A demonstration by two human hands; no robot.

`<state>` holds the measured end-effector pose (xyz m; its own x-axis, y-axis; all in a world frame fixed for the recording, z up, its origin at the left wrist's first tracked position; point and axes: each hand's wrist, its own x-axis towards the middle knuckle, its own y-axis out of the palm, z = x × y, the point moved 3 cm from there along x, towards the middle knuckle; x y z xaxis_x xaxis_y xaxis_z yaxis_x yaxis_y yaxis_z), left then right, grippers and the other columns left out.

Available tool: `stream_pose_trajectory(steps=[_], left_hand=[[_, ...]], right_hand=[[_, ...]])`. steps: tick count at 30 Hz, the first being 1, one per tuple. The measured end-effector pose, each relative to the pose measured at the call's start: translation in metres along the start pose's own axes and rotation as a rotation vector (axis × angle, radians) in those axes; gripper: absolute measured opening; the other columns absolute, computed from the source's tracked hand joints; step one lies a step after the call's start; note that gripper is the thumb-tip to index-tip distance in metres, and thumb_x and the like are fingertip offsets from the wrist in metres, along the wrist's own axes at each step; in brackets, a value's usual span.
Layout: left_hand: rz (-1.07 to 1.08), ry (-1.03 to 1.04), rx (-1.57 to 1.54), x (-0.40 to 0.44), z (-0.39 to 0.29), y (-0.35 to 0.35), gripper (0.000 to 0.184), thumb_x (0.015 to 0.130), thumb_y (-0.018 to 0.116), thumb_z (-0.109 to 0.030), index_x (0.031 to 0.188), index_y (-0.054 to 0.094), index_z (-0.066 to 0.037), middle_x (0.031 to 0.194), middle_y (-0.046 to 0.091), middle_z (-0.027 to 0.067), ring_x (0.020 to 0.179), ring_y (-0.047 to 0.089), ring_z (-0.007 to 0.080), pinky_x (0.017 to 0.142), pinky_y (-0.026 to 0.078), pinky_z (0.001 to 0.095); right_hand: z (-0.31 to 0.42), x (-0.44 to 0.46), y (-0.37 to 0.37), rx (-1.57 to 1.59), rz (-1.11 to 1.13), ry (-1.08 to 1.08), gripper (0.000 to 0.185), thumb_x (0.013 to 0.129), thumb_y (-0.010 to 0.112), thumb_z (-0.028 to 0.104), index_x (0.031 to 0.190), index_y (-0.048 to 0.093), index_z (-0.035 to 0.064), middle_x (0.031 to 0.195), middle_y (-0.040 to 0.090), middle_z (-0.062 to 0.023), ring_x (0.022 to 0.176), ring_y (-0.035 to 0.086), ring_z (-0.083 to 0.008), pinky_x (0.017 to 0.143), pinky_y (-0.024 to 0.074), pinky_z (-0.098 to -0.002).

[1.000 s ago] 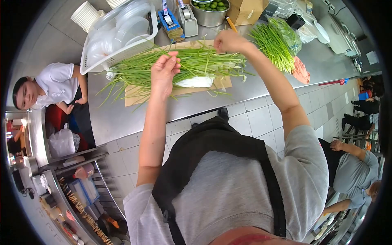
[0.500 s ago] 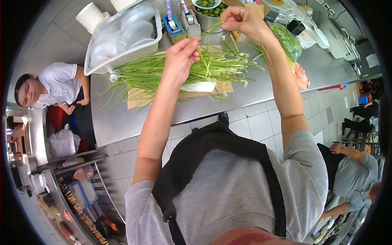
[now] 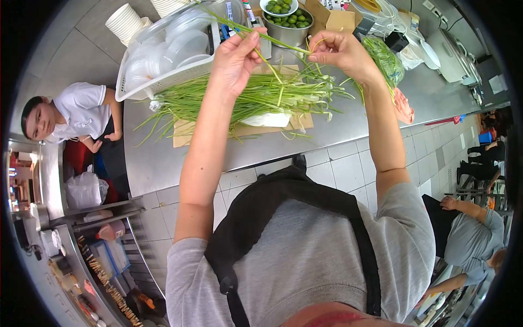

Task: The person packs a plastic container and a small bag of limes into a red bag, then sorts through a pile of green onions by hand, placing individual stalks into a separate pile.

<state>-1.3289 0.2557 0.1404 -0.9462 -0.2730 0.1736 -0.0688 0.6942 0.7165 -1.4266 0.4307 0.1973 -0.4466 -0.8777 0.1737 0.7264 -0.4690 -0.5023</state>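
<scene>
My left hand (image 3: 237,62) is closed round thin green spring onion stalks (image 3: 286,45), held up over the steel table. At their right-hand end, my right hand (image 3: 348,56) pinches with thumb and fingertips. One stalk hangs down from my left hand toward the pile. Beneath both hands lies a loose heap of spring onions (image 3: 190,101), leaves to the left and pale ends to the right. The heap rests on a piece of brown cardboard (image 3: 182,134), with something white (image 3: 266,120) showing at its front edge.
A white basket (image 3: 163,82) of clear plastic lids stands at the back left, near stacked paper cups (image 3: 124,22). Behind my hands sits a steel pot (image 3: 291,35) of small green limes. Bagged greens (image 3: 384,60) lie right. A person (image 3: 81,111) is at the table's left end.
My right hand has moved down and right, drawing farther from my left hand. My left hand has risen slightly to the left, and the held stalks now slant up leftward past it.
</scene>
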Motion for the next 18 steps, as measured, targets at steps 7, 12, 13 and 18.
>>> stream_pose_trajectory(steps=[7, 12, 13, 18], left_hand=[[-0.2, 0.158, 0.426, -0.003, -0.005, -0.006, 0.017, 0.078, 0.066, -0.017, 0.086, 0.065, -0.002, 0.066, 0.055, -0.0028, 0.052, 0.045, 0.004, 0.05, 0.038, 0.0183], [-0.278, 0.175, 0.436, -0.012, -0.003, -0.026, 0.015, 0.08, 0.064, -0.015, 0.086, 0.063, -0.001, 0.07, 0.057, 0.0011, 0.054, 0.046, 0.0065, 0.052, 0.039, 0.019], [-0.284, 0.177, 0.44, -0.013, -0.003, -0.028, 0.015, 0.08, 0.064, -0.015, 0.086, 0.063, -0.001, 0.07, 0.057, 0.0011, 0.054, 0.046, 0.0065, 0.052, 0.039, 0.019], [-0.289, 0.189, 0.398, -0.021, -0.001, -0.036, 0.015, 0.079, 0.064, -0.015, 0.086, 0.064, -0.001, 0.069, 0.057, 0.001, 0.054, 0.046, 0.0064, 0.052, 0.04, 0.0193]], right_hand=[[-0.029, 0.006, 0.03, 0.128, -0.035, 0.088, 0.011, 0.079, 0.062, 0.012, 0.084, 0.06, 0.0028, 0.073, 0.06, 0.0011, 0.07, 0.055, -0.0047, 0.065, 0.0422, -0.018], [-0.039, 0.012, 0.045, 0.188, -0.034, 0.128, 0.012, 0.08, 0.062, 0.013, 0.086, 0.06, 0.0028, 0.073, 0.061, -0.0001, 0.07, 0.056, -0.0051, 0.067, 0.0422, -0.0192], [-0.041, 0.014, 0.047, 0.182, -0.035, 0.145, 0.011, 0.08, 0.062, 0.013, 0.085, 0.06, 0.0029, 0.074, 0.062, -0.0007, 0.07, 0.056, -0.0052, 0.067, 0.0421, -0.0195], [-0.043, 0.018, 0.056, 0.133, -0.07, 0.17, 0.009, 0.079, 0.061, 0.013, 0.082, 0.061, 0.0041, 0.074, 0.063, -0.0012, 0.07, 0.056, -0.0051, 0.065, 0.0412, -0.0196]])
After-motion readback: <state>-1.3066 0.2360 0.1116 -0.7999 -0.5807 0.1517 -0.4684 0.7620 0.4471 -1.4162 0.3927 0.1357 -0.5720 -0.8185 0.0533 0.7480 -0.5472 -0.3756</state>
